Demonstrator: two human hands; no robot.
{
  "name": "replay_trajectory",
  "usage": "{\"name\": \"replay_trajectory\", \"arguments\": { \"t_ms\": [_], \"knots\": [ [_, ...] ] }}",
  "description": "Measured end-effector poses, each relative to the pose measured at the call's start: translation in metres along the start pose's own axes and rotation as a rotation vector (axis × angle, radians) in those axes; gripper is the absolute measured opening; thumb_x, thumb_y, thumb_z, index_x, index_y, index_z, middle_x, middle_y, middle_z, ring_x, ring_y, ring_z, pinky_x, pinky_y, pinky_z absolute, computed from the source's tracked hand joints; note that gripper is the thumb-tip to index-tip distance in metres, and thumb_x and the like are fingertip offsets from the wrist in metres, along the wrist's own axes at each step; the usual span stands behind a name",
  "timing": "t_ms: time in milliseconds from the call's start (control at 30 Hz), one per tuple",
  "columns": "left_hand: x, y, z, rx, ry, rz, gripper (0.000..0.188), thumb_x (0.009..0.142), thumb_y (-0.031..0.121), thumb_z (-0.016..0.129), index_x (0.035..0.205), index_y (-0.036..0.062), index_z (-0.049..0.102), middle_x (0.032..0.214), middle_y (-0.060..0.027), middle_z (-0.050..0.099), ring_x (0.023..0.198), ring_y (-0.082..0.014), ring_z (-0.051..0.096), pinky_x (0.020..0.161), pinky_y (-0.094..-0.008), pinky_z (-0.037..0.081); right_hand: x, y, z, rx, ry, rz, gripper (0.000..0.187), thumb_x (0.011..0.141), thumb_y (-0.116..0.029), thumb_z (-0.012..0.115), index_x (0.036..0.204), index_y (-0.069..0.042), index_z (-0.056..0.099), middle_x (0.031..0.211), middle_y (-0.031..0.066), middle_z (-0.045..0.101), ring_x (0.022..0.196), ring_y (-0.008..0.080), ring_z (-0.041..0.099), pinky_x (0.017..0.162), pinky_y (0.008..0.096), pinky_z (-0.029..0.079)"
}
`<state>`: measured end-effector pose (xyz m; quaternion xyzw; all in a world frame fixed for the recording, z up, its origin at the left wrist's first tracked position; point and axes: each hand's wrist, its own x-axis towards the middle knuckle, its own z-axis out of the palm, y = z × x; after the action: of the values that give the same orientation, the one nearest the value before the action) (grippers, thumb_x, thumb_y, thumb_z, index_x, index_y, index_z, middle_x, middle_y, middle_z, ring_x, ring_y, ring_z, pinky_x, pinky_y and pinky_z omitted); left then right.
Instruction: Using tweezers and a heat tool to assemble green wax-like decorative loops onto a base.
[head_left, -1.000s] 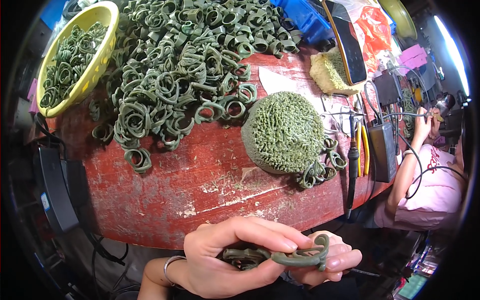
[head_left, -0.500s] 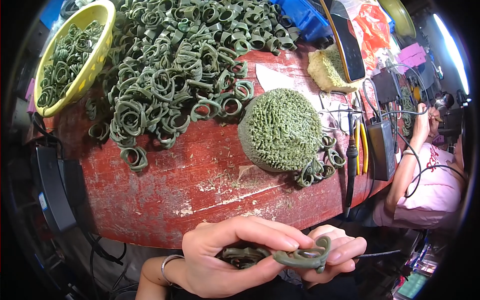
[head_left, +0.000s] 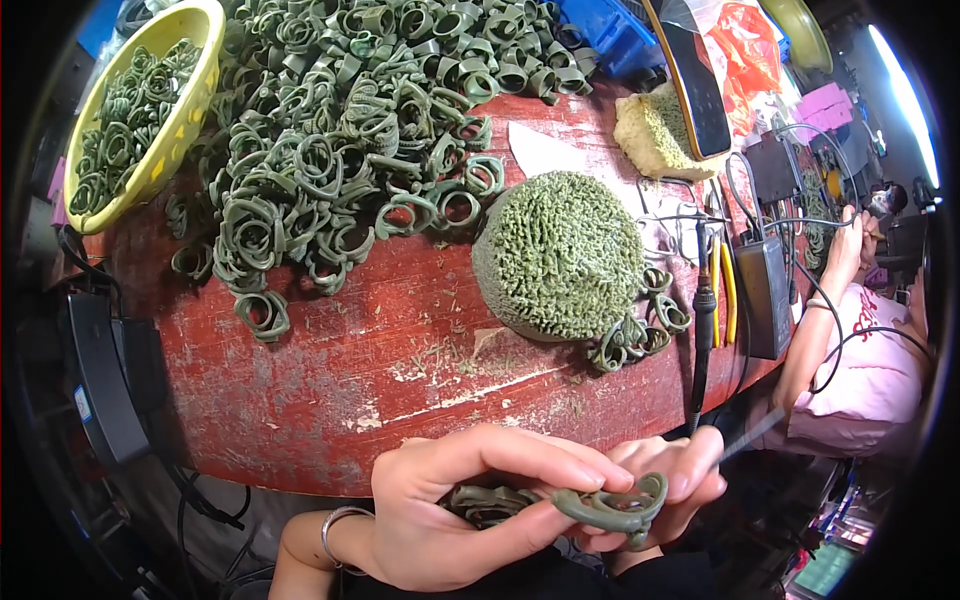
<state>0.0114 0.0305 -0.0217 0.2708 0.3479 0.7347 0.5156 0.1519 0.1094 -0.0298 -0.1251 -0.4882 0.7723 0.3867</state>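
Between its thumb and fingertips my left hand (head_left: 440,500) holds a green ring (head_left: 612,515) with a curving, open-work band, above my lap at the table's near edge. More green rings (head_left: 490,503) are tucked in that palm. My right hand (head_left: 690,468), just behind and right of the held ring, is closed around a slim grey tool (head_left: 752,434). The tool points up and to the right, blurred, and its kind does not show. Farther back on the red table (head_left: 290,400) lies a large heap of similar green rings (head_left: 330,170).
A round block covered in green shavings (head_left: 560,255) stands mid-table, a few rings (head_left: 625,345) beside it. A yellow basket of rings (head_left: 210,100) is at left. At right are a phone (head_left: 697,90), a sponge (head_left: 655,130), yellow-handled pliers (head_left: 728,295), cables and another person's arm (head_left: 815,335).
The slim tool has swung from nearly level to slanting up and right, as my right hand turned upward. The left hand still holds the ring, shifted slightly.
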Motion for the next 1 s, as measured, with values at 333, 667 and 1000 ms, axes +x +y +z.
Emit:
{"name": "replay_trajectory", "arguments": {
  "t_ms": [333,667,1000],
  "knots": [
    [0.002,0.002,0.003,-0.04,-0.003,-0.064,0.019,0.072,-0.006,0.06,0.088,-0.0064,0.05,0.086,-0.0266,0.058,0.082,-0.0295,0.06,0.072,-0.0366,0.049,0.002,0.0,0.0,-0.041,0.056,0.018,0.03,0.087,-0.037,0.037,0.084,-0.008,0.041,0.052,0.0106,0.056,0.04,0.0202,0.052,0.039,0.0295,0.042],
    [0.001,0.0,0.0,-0.041,0.005,-0.099,0.017,0.073,-0.008,0.057,0.088,-0.0063,0.05,0.087,-0.0256,0.058,0.085,-0.0299,0.058,0.076,-0.0383,0.047,-0.008,0.02,0.013,-0.348,0.226,-0.362,0.028,0.086,-0.037,0.04,0.079,-0.01,0.034,0.061,0.004,0.052,0.05,0.0146,0.052,0.042,0.0246,0.043],
    [0.002,0.001,-0.001,-0.048,0.018,-0.097,0.017,0.073,-0.007,0.058,0.087,-0.0063,0.05,0.087,-0.0257,0.058,0.085,-0.03,0.059,0.075,-0.0377,0.048,-0.003,0.021,0.013,-0.367,0.229,-0.422,0.028,0.088,-0.038,0.034,0.079,-0.011,0.032,0.048,-0.0001,0.043,0.041,0.01,0.047,0.037,0.0225,0.039]
  ]
}}
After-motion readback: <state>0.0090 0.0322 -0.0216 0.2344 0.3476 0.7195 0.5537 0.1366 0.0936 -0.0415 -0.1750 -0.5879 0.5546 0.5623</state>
